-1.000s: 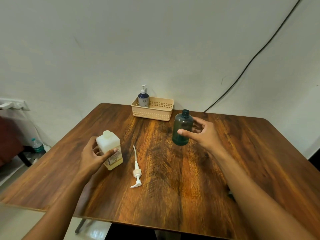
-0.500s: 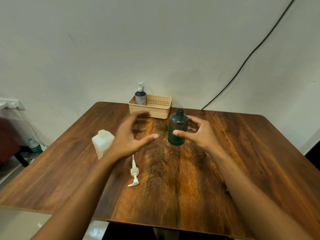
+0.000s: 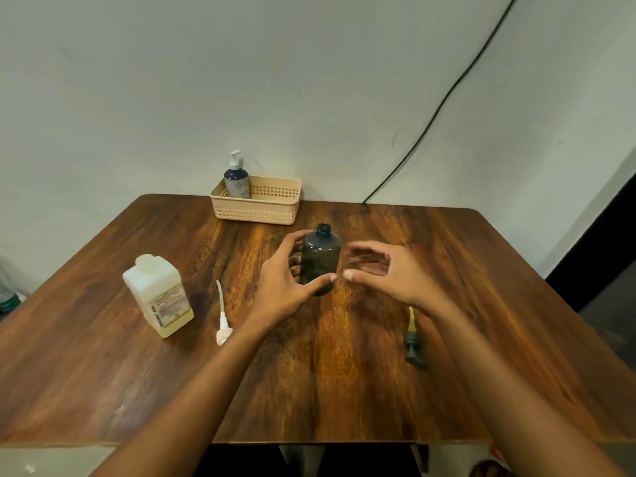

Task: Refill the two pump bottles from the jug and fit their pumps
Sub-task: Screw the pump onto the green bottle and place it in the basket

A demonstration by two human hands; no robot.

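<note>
A dark green pump bottle (image 3: 320,259) stands upright and uncapped in the middle of the wooden table (image 3: 344,390). My left hand (image 3: 280,287) wraps around it, thumb in front and fingers behind. My right hand (image 3: 382,273) hovers just right of the bottle, fingers spread, touching nothing. The white jug (image 3: 158,294) with yellowish liquid stands capped at the left. A white pump (image 3: 222,318) lies flat between the jug and my left arm. A dark pump with a yellow tube (image 3: 412,342) lies by my right wrist. A blue bottle with a white pump fitted (image 3: 236,179) stands in the basket.
A beige perforated basket (image 3: 272,204) sits at the table's far edge against the wall. A black cable (image 3: 447,94) runs down the wall to the table's back edge. The floor drops off on both sides of the table.
My left hand left the jug, crossed to the right and took hold of the green bottle. My right hand let go of the bottle and opened beside it.
</note>
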